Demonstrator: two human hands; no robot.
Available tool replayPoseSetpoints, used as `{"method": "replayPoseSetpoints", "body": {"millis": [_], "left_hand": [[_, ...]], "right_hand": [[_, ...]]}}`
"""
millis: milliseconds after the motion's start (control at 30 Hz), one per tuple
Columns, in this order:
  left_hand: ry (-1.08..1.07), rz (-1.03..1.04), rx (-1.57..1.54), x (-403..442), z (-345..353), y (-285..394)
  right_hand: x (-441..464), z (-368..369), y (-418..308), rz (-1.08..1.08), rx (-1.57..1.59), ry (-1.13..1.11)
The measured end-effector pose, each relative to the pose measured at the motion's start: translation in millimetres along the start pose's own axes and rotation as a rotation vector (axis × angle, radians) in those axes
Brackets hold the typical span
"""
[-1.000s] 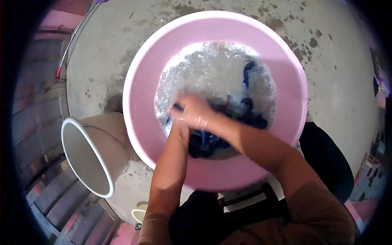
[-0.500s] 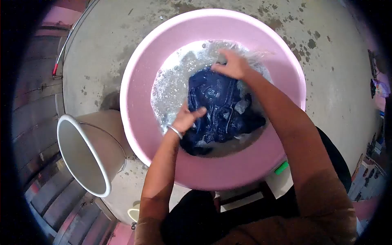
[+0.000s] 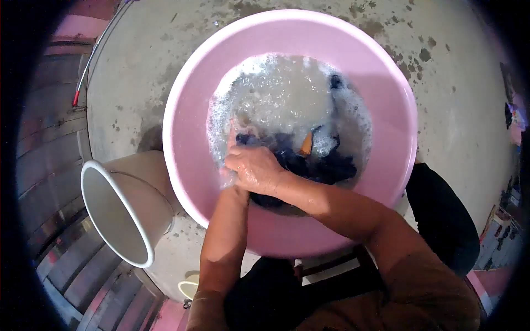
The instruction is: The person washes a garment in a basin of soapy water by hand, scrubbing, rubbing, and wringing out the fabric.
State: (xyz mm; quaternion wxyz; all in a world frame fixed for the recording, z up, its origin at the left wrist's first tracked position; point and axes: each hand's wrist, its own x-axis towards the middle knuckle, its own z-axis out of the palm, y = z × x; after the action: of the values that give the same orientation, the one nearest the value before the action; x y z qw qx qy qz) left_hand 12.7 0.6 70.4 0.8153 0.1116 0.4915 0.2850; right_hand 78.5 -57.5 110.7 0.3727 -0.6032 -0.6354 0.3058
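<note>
A big pink basin point(image 3: 292, 234) holds cloudy, foamy water point(image 3: 281, 99) with dark blue wet cloth point(image 3: 326, 168) partly sunk in it. At the left of the cloth, my right hand point(image 3: 255, 170) lies across my left wrist, its fingers curled; what they grip, if anything, is hidden. My left hand point(image 3: 232, 135) is mostly covered by the right one, and its fingers reach to the water beside the cloth. An orange-brown piece point(image 3: 306, 144) shows among the folds.
A whitish bucket point(image 3: 144, 185) with a wire handle lies tilted left of the basin. A small pale container point(image 3: 188, 288) is below it. A thin rod with a red tip point(image 3: 75, 98) lies at upper left. Dark wet spots mark the concrete floor point(image 3: 441, 110).
My hands were apart over the spread blue cloth half a second ago. Now they are together at the left, my right hand has come down leftward, and the cloth sits lower, bunched in the water.
</note>
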Motion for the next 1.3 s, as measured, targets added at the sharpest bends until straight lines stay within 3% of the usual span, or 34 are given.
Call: {"method": "replayPoseSetpoints", "body": {"millis": [67,100,133,167,267,300,333,400,467,500,533,567,600,667,700,733,767,833,867,900,933,1000,1033,1100,1200,1233,1267,1300], "left_hand": [[0.057,0.044,0.062,-9.4,7.2,-9.7],[0.086,0.061,0.095,-14.8,8.0,-14.3],[0.110,0.080,0.125,-18.4,8.3,-17.5],[0.028,-0.142,-0.070,-4.8,5.4,-20.8],[0.110,-0.186,-0.037,-15.8,30.0,-11.3],[-0.070,-0.223,-0.073,-6.2,17.8,-4.4],[-0.120,-0.111,0.001,-10.9,17.5,7.9],[-0.168,0.119,0.555,0.5,-18.0,21.7],[-0.045,0.018,1.010,8.3,-57.5,-10.8],[-0.036,0.025,0.996,-7.1,-44.1,-10.5],[-0.034,0.025,0.991,-15.9,-29.9,-6.7],[0.045,0.073,0.853,-12.6,-35.5,-2.7],[-0.014,-0.005,0.302,-18.7,-29.2,13.0],[-0.057,-0.007,0.142,-16.6,-36.9,27.6],[0.017,-0.075,0.095,0.5,-52.5,21.8],[0.064,-0.006,0.091,5.1,-43.1,14.2],[0.013,0.023,0.058,-0.6,-16.7,16.3],[-0.094,-0.054,-0.024,1.3,-9.1,18.0],[-0.159,-0.140,-0.069,18.1,-28.8,13.5],[-0.230,-0.161,-0.311,26.1,-48.9,-6.8],[-0.231,-0.158,-0.311,21.7,-39.4,-10.5],[-0.093,-0.149,-0.183,4.8,-17.9,-22.4],[-0.024,-0.152,-0.114,-5.3,-6.6,-26.1],[0.079,-0.176,0.032,-15.4,9.4,-25.3],[-0.056,-0.203,0.213,-37.3,41.5,4.1],[-0.256,-0.213,0.293,-36.5,34.8,11.4],[-0.259,-0.195,0.289,-32.4,19.7,8.5],[-0.372,-0.014,0.865,-26.1,-6.8,-2.1]], "right_hand": [[9.7,2.0,22.4,0.160,0.054,0.047],[17.5,-0.7,33.2,0.184,-0.032,0.184],[29.1,-9.0,53.4,0.307,-0.084,0.125],[35.7,-9.0,80.1,0.331,-0.133,0.287],[41.7,-50.5,102.4,0.237,-0.347,-0.020],[43.4,-56.9,125.2,0.275,-0.430,-0.043],[46.7,-76.8,136.0,0.384,-0.414,-0.054],[50.4,-99.8,150.3,0.571,-0.303,0.153],[39.8,-94.9,142.0,0.396,-0.306,-0.226],[43.2,-93.6,134.2,0.330,-0.228,-0.510],[40.0,-88.3,130.9,0.182,-0.330,-0.545],[41.3,-96.2,136.4,0.299,-0.212,-0.504],[42.6,-105.1,140.0,0.415,-0.086,-0.475],[50.5,-125.0,165.1,0.746,0.277,-0.370],[46.6,-119.2,156.1,0.827,0.524,-0.115],[46.4,-113.7,127.6,0.680,0.579,-0.064],[49.8,-78.3,140.4,0.376,0.412,-0.073],[42.0,-41.7,76.7,0.271,0.518,-0.225],[27.9,-18.4,48.8,0.183,0.296,-0.187],[18.6,-7.8,23.2,0.025,-0.009,-0.227],[9.6,-3.6,6.6,-0.047,-0.066,-0.124],[20.1,7.3,41.2,0.044,-0.078,0.072],[28.0,-3.6,59.0,0.206,-0.238,0.147],[28.7,-20.2,100.8,0.368,-0.205,0.129],[17.1,-66.8,110.1,0.325,-0.240,0.051],[9.7,-84.2,127.0,0.438,-0.338,-0.055],[-13.3,-98.3,164.3,0.449,-0.468,-0.188],[-28.4,-110.7,196.3,0.448,-0.597,-0.315]]}}
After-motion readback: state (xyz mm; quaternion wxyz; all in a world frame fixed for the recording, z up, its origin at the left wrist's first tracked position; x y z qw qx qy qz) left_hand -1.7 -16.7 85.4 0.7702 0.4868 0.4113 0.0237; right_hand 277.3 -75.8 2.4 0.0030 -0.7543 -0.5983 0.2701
